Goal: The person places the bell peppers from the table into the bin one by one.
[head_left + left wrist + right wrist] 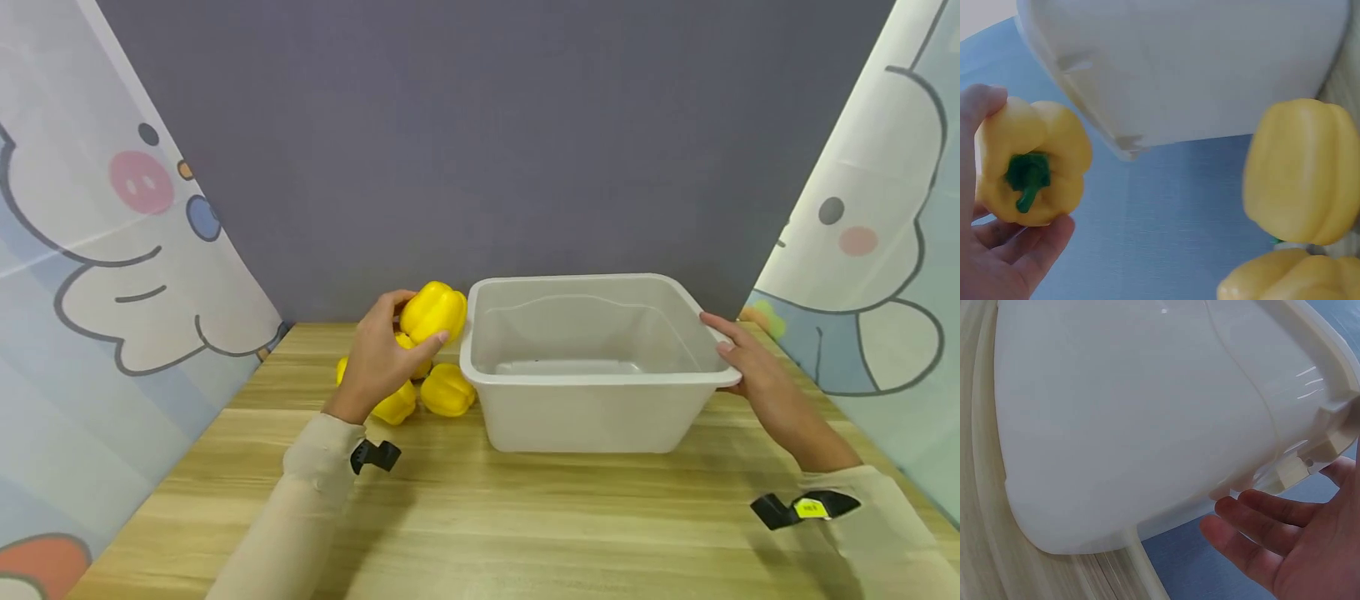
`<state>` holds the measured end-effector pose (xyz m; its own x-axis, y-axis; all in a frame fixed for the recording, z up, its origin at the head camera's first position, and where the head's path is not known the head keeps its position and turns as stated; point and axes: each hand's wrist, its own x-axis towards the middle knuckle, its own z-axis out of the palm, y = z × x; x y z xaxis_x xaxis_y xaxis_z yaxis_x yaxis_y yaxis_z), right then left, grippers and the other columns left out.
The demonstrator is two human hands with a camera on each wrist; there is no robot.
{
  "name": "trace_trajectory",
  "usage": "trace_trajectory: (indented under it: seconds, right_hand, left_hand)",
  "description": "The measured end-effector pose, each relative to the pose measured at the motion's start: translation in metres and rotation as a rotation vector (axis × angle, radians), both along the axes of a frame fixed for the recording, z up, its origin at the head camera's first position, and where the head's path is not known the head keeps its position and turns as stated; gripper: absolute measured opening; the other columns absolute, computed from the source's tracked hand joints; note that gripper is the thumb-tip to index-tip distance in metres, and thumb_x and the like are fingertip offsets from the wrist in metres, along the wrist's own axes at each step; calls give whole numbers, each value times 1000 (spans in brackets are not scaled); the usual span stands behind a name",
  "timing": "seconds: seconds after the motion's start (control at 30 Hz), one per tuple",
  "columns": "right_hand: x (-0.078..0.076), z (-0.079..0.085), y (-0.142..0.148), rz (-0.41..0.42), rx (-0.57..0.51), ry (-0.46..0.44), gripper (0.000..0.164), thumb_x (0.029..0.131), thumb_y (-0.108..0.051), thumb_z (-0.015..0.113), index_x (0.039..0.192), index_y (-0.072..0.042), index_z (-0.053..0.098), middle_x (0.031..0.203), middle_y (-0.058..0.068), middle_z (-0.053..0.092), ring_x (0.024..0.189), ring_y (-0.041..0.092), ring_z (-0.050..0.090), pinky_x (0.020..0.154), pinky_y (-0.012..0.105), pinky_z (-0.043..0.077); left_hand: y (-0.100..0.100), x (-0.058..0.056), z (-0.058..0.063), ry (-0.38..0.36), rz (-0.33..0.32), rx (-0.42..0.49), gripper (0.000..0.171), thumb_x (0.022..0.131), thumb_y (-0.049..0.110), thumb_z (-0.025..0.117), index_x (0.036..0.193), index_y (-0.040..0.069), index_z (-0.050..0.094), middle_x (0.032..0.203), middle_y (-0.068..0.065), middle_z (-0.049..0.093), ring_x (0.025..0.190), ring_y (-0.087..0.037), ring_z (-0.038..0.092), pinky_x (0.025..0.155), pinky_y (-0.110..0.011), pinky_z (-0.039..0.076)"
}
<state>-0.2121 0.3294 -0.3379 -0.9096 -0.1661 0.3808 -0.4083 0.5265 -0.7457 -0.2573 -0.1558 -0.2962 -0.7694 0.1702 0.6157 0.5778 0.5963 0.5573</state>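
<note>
We see the left hand (378, 357) wrapped around a yellow pepper (435, 311), thumb on one side and fingers on the other, held above the counter (525, 517) just beside the left rim of a pale bin (600, 380). From the left wrist we make out the pepper's green stem (1029, 177). The right hand (761, 379) grips the bin's right rim, some fingers reaching under it. We find the bin upright on the counter. More yellow peppers (447, 390) lie clustered to its left; the left hand hides some, so we cannot tell how many. Behind, we have a dark gray panel (480, 150), with cartoon sheets (67, 333) on both sides. We also see cream sleeves (292, 517) and black wrist mounts (375, 456).
</note>
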Motion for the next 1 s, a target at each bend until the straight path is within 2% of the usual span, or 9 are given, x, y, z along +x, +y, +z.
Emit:
trace_trajectory:
  seconds: [0.17, 0.43, 0.7, 1.0]
  right_hand:
    - [-1, 1, 0, -1, -17, -8, 51, 111, -27, 29, 161, -17, 23, 142, -2, 41, 109, -1, 50, 78, 16, 48]
    - [0, 1, 0, 9, -15, -8, 51, 111, -28, 29, 161, -18, 24, 142, -6, 40, 110, 0, 49, 78, 16, 48]
    - [0, 0, -1, 0, 13, -7, 51, 111, -30, 28, 161, -21, 23, 149, 18, 36, 111, -2, 47, 78, 16, 48]
    - [0, 0, -2, -4, 7, -3, 51, 111, -31, 28, 161, -20, 24, 146, 11, 39, 111, 0, 48, 78, 17, 48]
  left_hand:
    - [4, -2, 10, 20, -26, 0, 68, 84, 34, 82, 135, 4, 49, 122, -11, 58, 101, -24, 58, 82, -44, 55]
    - [10, -4, 15, -7, -54, 7, 67, 84, 37, 81, 134, 6, 50, 122, -7, 59, 104, -20, 57, 85, -40, 53]
    - [15, -6, 22, -20, -65, 19, 66, 84, 37, 82, 132, 6, 51, 120, -8, 60, 103, -21, 58, 87, -45, 53]
    - [18, -8, 24, -48, -77, 19, 64, 84, 38, 81, 131, 6, 52, 116, -7, 61, 99, -19, 59, 83, -37, 53]
